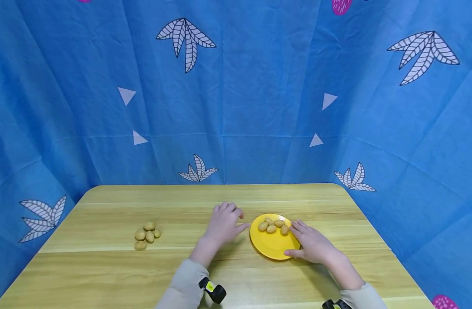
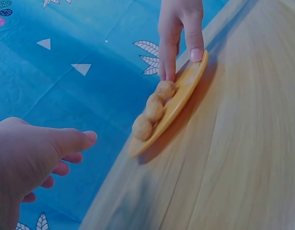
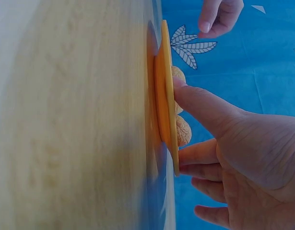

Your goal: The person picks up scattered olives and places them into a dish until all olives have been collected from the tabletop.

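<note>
A round yellow plate (image 1: 272,249) lies on the wooden table, with several walnuts (image 1: 271,229) grouped on its far part. My right hand (image 1: 314,244) is at the plate's right edge. Its thumb rests on the rim in the right wrist view, while its fairly straight fingers (image 3: 200,153) reach the rim farther along. To the left of the plate, my left hand (image 1: 223,226) hovers with its thumb pointing at the rim. In the left wrist view a gap separates that thumb (image 2: 75,140) from the plate (image 2: 185,96), and the hand holds nothing.
Several more walnuts (image 1: 149,236) lie in a loose cluster on the left side of the wooden table (image 1: 104,274). A blue patterned curtain (image 1: 259,98) hangs behind the table and along its sides.
</note>
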A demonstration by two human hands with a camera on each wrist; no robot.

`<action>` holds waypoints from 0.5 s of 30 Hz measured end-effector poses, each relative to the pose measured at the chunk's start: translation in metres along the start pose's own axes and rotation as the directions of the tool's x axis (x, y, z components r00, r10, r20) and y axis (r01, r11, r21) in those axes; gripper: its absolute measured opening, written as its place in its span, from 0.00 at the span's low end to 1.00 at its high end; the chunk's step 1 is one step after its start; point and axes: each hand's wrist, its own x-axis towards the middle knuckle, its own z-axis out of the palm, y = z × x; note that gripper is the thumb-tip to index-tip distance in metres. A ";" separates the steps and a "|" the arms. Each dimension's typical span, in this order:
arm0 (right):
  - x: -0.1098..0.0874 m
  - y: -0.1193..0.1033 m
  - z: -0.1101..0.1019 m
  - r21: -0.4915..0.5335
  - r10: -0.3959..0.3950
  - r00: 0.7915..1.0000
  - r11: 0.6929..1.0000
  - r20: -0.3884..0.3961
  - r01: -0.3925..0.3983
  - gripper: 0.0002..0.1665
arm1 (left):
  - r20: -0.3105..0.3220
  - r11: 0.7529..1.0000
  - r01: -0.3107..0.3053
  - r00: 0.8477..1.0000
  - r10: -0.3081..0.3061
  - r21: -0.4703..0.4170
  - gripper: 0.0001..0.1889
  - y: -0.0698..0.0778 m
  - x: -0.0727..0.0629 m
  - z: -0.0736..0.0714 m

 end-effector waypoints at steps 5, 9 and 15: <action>-0.001 0.000 -0.001 0.002 -0.001 1.000 1.000 -0.001 0.001 0.50 | -0.038 0.999 -0.023 0.999 0.025 0.045 0.16 -0.007 -0.009 -0.008; -0.001 0.000 -0.001 0.003 -0.002 1.000 1.000 0.001 0.002 0.50 | -0.065 0.997 -0.052 0.996 0.055 0.056 0.15 -0.014 -0.016 -0.013; -0.001 -0.001 -0.002 0.008 -0.003 1.000 1.000 -0.003 0.003 0.50 | -0.076 0.993 -0.082 0.993 0.089 0.090 0.15 -0.023 -0.028 -0.023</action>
